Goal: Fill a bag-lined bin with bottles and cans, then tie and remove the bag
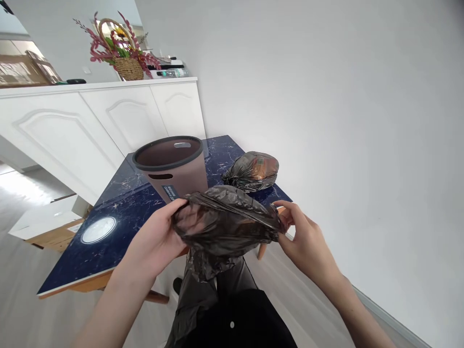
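Note:
A thin black plastic bag (228, 222) is stretched between my two hands, above my lap at the table's near edge. My left hand (159, 239) grips its left side, thumb on top and the other fingers showing dimly through the film. At the bag's right end, my right hand (299, 229) pinches the gathered rim between thumb and fingers. Just beyond stands a pinkish-brown trash can (184, 176) with a dark rim, cut-out handles and a label partly covered by the bag. To its right lies a filled, tied black garbage bag (255, 170).
The blue marbled table (134, 208) bears a bright round reflection at left. Behind it is a white cabinet (134, 113) holding a flower basket (128, 67) and a plastic bottle (176, 73). A white wall rises on the right. A cardboard box (54, 234) sits on the floor at left.

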{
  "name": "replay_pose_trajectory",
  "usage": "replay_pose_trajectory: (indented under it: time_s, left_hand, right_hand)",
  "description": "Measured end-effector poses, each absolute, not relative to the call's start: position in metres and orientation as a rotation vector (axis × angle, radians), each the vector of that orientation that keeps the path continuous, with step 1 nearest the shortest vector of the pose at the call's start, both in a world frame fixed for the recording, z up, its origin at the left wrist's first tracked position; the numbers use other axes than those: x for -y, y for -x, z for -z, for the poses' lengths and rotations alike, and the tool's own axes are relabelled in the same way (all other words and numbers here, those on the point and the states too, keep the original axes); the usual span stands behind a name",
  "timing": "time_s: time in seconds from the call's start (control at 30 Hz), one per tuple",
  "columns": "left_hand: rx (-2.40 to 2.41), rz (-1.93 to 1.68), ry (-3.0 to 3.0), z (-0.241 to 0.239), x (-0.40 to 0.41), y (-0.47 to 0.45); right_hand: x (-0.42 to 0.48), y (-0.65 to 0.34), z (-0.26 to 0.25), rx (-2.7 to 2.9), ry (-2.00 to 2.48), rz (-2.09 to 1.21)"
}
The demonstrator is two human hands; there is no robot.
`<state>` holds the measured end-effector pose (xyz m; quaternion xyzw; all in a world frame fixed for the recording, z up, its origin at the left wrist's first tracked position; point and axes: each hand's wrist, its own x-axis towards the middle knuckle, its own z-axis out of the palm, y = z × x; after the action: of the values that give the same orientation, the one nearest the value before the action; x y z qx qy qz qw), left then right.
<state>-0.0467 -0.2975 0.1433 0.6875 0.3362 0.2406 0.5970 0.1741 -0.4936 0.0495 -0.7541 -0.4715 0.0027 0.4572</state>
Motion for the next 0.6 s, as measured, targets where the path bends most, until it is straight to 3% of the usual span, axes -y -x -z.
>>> replay_pose_trajectory:
  time_s: [0.17,0.27,0.43,0.6]
  left_hand:
    - [-0.833,-0.586,-1.667,-0.140,0.298,0.063]
    - [-0.845,-0.655,-2.005,-0.151,0.306,0.075]
    - [-0.909,-0.720,-2.448,-0.170,0.317,0.098]
    - [-1.119,-0.879,-2.268,-0.178,0.331,0.109]
  right_hand:
    - [0.500,-0.183,-0.031,1.192,1.933,-0.016]
    - [0.508,-0.191,-0.033,1.147,1.943,-0.023]
    - [0.523,-0.199,-0.059,0.997,1.973,0.022]
    - [0.528,-0.190,-0.090,0.923,1.803,-0.020]
